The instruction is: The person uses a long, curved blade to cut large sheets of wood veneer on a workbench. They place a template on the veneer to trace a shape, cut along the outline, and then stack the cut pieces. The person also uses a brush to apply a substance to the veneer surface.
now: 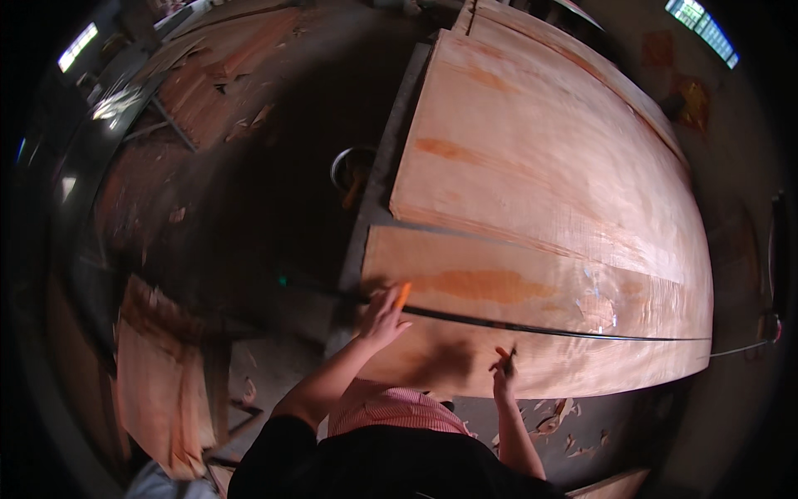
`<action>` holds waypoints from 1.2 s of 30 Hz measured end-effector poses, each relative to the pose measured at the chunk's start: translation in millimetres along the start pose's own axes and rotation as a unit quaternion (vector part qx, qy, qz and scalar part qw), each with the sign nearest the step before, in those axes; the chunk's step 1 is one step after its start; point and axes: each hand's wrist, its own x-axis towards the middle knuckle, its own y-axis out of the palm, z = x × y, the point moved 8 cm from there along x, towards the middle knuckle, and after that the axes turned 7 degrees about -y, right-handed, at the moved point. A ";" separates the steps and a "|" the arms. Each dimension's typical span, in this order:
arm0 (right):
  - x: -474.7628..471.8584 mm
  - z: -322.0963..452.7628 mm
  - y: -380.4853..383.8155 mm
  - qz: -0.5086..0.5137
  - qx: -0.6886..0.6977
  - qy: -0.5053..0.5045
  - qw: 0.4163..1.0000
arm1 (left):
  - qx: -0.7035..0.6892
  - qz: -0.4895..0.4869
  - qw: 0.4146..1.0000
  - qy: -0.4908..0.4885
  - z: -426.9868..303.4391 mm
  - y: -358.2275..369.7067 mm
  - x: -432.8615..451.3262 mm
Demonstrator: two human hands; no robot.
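Observation:
A wide, thin wood veneer sheet lies on the work table before me, with a long dark straight strip across it. My left hand is at the strip's left part, near the sheet's left edge, with an orange-handled tool between its fingers; the tool's kind cannot be told. Over the near part of the sheet, my right hand is closed on a small tool with orange and dark parts, perhaps a knife; blur hides its details. The strip's green-tipped end sticks out past the table's left edge.
A larger veneer stack covers the far part of the table. A round metal basin stands beside the table's left edge. More veneer sheets stand at the lower left, and wood scraps litter the floor near me.

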 end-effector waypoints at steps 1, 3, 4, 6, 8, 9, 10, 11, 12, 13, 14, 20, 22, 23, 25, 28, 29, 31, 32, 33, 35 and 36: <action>17.5 -0.2 42.4 0.060 0.063 -0.034 0.996 | 0.007 -0.007 1.000 -0.012 30.4 -17.9 0.4; 47.8 16.0 139.2 0.198 -0.145 0.025 0.969 | 0.054 -0.011 0.996 -0.075 102.8 -50.2 -6.6; 64.0 48.6 186.5 0.228 -0.323 -0.018 0.918 | 0.081 0.007 0.993 -0.088 126.8 -68.5 -7.0; 97.3 54.2 272.2 0.334 -0.433 -0.053 0.835 | 0.133 0.073 0.985 -0.087 176.5 -86.7 -11.5; 126.0 51.3 335.9 0.363 -0.460 -0.070 0.807 | 0.163 0.112 0.978 -0.060 197.5 -95.7 -6.3; 138.2 36.8 358.1 0.358 -0.464 -0.087 0.806 | 0.135 0.166 0.974 -0.071 203.8 -92.6 -4.6; 147.9 19.8 375.9 0.364 -0.482 -0.084 0.793 | 0.108 0.220 0.966 -0.081 208.4 -88.6 -4.8; 155.5 12.2 391.5 0.371 -0.498 -0.084 0.779 | 0.084 0.269 0.955 -0.093 214.8 -86.7 -6.0; 156.5 18.3 402.6 0.371 -0.501 -0.077 0.778 | 0.091 0.261 0.959 -0.060 220.8 -86.0 -10.0; 153.2 31.0 408.3 0.371 -0.505 -0.067 0.776 | 0.096 0.255 0.962 -0.025 221.2 -84.5 -14.1; 149.7 38.5 411.1 0.369 -0.509 -0.055 0.776 | 0.117 0.293 0.949 -0.024 228.4 -77.1 -21.0; 95.2 73.6 340.1 0.219 -0.410 -0.052 0.884 | 0.110 0.437 0.893 0.020 215.3 -46.8 -44.0; 64.6 86.7 303.0 0.132 -0.324 -0.041 0.936 | 0.103 0.532 0.840 -0.017 211.2 -34.1 -62.1; 49.5 83.5 285.5 0.083 -0.310 -0.029 0.947 | 0.086 0.538 0.838 -0.027 206.3 -29.3 -64.6; 10.7 72.9 252.4 -0.001 -0.199 -0.019 0.980 | 0.056 0.549 0.832 -0.053 203.0 -25.6 -80.6; -64.9 58.4 219.0 -0.127 0.080 0.057 0.987 | 0.025 0.538 0.842 -0.012 191.6 -18.6 -86.0; -92.7 60.8 205.8 -0.164 0.061 0.020 0.984 | 0.006 0.524 0.852 0.008 189.1 -19.4 -88.5; -151.6 57.5 187.7 -0.223 0.012 0.053 0.973 | 0.008 0.500 0.866 0.033 178.8 -28.6 -87.7; -179.9 52.5 183.2 -0.268 0.047 0.030 0.962 | 0.039 0.485 0.873 0.035 182.3 -27.6 -87.9; -204.5 43.7 183.0 -0.286 0.028 0.062 0.956 | 0.069 0.469 0.880 0.032 186.2 -29.3 -88.8; -249.2 33.4 186.4 -0.334 0.026 0.097 0.937 | 0.062 0.433 0.899 0.032 185.4 -34.9 -91.5; -263.3 31.5 192.3 -0.368 0.042 0.078 0.926 | 0.059 0.436 0.898 0.029 193.4 -33.0 -91.8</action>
